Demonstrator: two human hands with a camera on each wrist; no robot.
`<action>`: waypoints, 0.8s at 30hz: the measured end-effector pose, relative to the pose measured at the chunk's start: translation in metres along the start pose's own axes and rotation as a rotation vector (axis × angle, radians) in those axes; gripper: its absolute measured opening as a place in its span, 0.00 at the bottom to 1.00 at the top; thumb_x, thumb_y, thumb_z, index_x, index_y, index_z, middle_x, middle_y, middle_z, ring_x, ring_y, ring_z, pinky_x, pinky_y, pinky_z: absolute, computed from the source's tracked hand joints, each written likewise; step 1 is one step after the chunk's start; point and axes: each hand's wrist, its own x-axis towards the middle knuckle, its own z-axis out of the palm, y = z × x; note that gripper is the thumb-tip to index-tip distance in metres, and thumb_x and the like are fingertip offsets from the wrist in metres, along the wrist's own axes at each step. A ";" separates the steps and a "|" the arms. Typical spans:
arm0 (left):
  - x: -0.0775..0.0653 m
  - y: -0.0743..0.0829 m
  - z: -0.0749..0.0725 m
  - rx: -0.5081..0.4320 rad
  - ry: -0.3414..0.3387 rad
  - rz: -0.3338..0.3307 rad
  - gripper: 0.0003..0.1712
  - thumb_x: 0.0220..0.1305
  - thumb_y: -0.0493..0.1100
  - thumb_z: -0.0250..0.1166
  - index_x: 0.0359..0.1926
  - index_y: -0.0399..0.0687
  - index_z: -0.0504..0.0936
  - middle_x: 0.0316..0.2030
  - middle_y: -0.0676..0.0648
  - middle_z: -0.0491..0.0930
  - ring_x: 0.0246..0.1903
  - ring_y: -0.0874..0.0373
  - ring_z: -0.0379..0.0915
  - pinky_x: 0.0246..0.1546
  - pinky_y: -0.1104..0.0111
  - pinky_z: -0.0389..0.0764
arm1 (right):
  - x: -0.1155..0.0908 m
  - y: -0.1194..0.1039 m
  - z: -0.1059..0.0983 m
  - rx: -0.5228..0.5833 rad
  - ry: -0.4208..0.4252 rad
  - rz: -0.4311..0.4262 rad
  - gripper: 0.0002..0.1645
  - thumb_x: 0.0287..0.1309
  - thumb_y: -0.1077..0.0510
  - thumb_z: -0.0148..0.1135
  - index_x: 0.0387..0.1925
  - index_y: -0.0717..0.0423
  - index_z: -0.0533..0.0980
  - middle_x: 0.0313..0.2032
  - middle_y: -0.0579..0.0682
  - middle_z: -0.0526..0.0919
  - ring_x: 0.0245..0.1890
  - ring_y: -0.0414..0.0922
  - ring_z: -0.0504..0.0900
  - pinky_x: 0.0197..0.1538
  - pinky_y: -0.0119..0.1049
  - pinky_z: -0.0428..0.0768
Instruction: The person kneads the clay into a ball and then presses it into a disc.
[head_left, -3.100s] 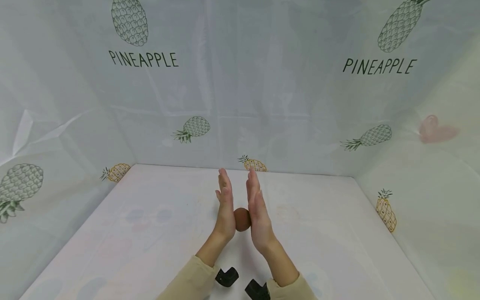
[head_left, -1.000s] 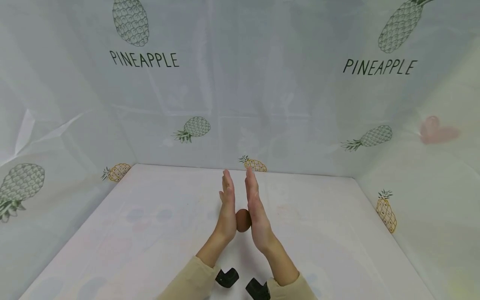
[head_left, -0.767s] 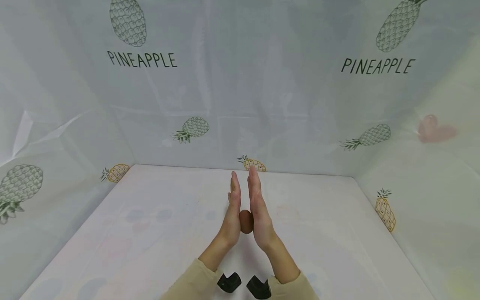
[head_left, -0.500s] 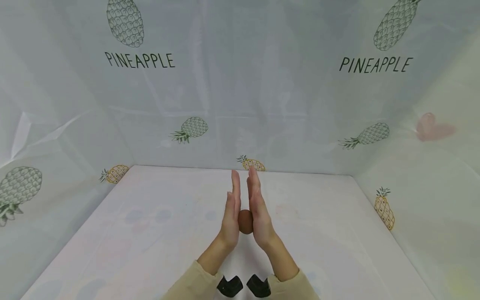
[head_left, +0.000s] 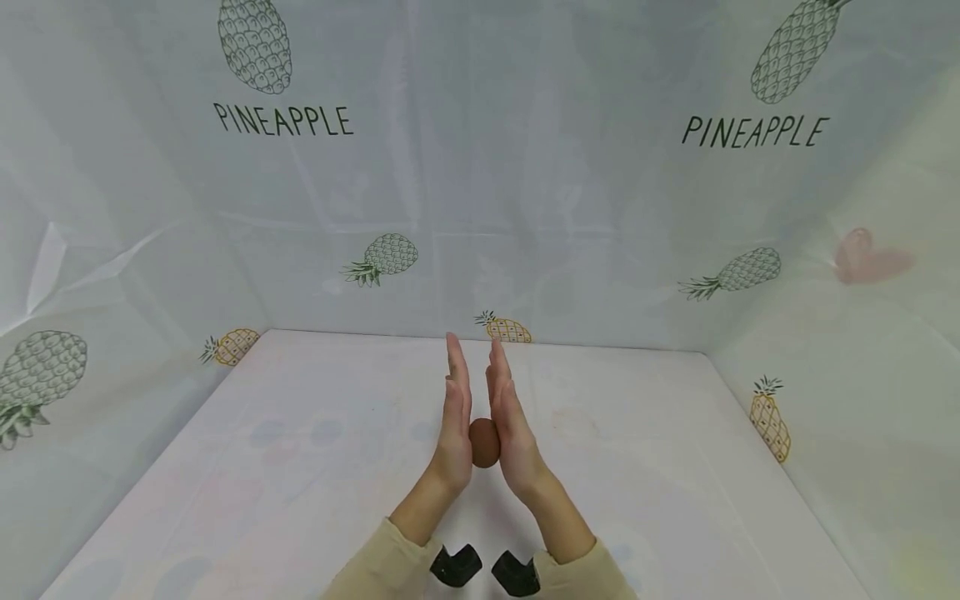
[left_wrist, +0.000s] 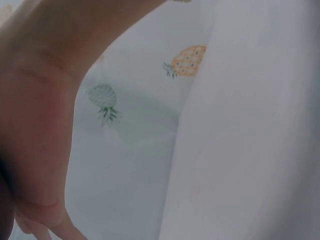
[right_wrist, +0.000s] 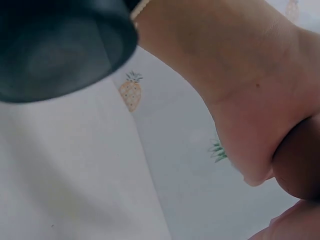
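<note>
Here | left and right hands [head_left: 453, 433] [head_left: 517, 437] | fingers straight | rounded brown object [head_left: 485, 443] held between palms

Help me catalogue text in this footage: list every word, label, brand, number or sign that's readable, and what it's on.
"PINEAPPLE": on the pineapple-print backdrop, upper left in the head view.
"PINEAPPLE": same backdrop, upper right.
No brands, labels or numbers are readable in any view; none shows on the brown ball.
</note>
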 end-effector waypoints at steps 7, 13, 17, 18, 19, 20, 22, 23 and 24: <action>0.003 -0.002 -0.009 0.030 0.048 -0.015 0.44 0.76 0.76 0.18 0.84 0.70 0.22 0.82 0.64 0.16 0.81 0.60 0.09 0.77 0.36 0.20 | -0.002 -0.001 0.005 0.018 -0.050 0.033 0.40 0.80 0.30 0.11 0.86 0.32 0.29 0.84 0.34 0.25 0.85 0.51 0.26 0.81 0.61 0.24; 0.005 -0.011 -0.013 0.080 0.053 -0.033 0.42 0.77 0.74 0.17 0.83 0.70 0.21 0.82 0.63 0.16 0.81 0.61 0.08 0.76 0.39 0.16 | -0.002 -0.004 0.007 0.008 -0.036 0.004 0.42 0.79 0.29 0.10 0.86 0.36 0.29 0.85 0.37 0.25 0.85 0.49 0.26 0.79 0.65 0.23; 0.005 -0.015 -0.011 0.103 0.032 -0.038 0.41 0.79 0.72 0.20 0.83 0.67 0.21 0.83 0.61 0.16 0.80 0.61 0.06 0.75 0.43 0.11 | -0.002 -0.006 0.007 0.009 -0.011 -0.031 0.42 0.80 0.30 0.10 0.86 0.38 0.29 0.85 0.39 0.27 0.85 0.48 0.27 0.79 0.66 0.23; 0.005 -0.016 -0.010 0.107 0.026 -0.035 0.41 0.80 0.70 0.20 0.84 0.66 0.21 0.83 0.60 0.16 0.81 0.60 0.06 0.75 0.43 0.11 | -0.002 -0.006 0.007 0.009 -0.006 -0.038 0.41 0.80 0.31 0.10 0.86 0.38 0.30 0.85 0.38 0.28 0.85 0.48 0.27 0.79 0.66 0.23; 0.004 -0.016 -0.009 0.111 0.023 -0.033 0.40 0.81 0.69 0.21 0.84 0.65 0.21 0.83 0.60 0.16 0.81 0.60 0.06 0.75 0.43 0.10 | -0.002 -0.006 0.007 0.010 -0.002 -0.048 0.41 0.81 0.32 0.10 0.86 0.38 0.30 0.85 0.37 0.28 0.85 0.48 0.27 0.79 0.65 0.23; 0.004 -0.016 -0.008 0.111 0.019 -0.030 0.40 0.81 0.68 0.21 0.84 0.64 0.21 0.83 0.60 0.16 0.81 0.60 0.07 0.75 0.44 0.10 | -0.001 -0.006 0.006 0.010 0.001 -0.056 0.40 0.81 0.32 0.09 0.86 0.38 0.30 0.85 0.37 0.28 0.85 0.48 0.27 0.79 0.65 0.23; 0.003 -0.017 -0.006 0.109 0.010 -0.026 0.39 0.82 0.66 0.21 0.84 0.64 0.21 0.82 0.61 0.16 0.81 0.59 0.07 0.75 0.44 0.10 | -0.001 -0.006 0.005 0.010 0.009 -0.065 0.40 0.81 0.33 0.09 0.86 0.38 0.31 0.85 0.35 0.29 0.85 0.48 0.28 0.79 0.65 0.24; 0.003 -0.018 -0.005 0.114 0.007 -0.024 0.38 0.82 0.65 0.21 0.84 0.64 0.21 0.82 0.62 0.16 0.81 0.59 0.07 0.75 0.44 0.10 | -0.001 -0.006 0.004 0.008 0.013 -0.067 0.40 0.81 0.33 0.10 0.86 0.38 0.31 0.85 0.35 0.29 0.85 0.48 0.28 0.79 0.64 0.24; 0.002 -0.018 -0.004 0.116 0.002 -0.020 0.38 0.83 0.65 0.21 0.84 0.64 0.21 0.82 0.62 0.17 0.81 0.59 0.08 0.75 0.44 0.11 | -0.001 -0.006 0.004 0.007 0.017 -0.067 0.40 0.81 0.33 0.10 0.87 0.38 0.31 0.85 0.34 0.30 0.85 0.48 0.28 0.79 0.64 0.24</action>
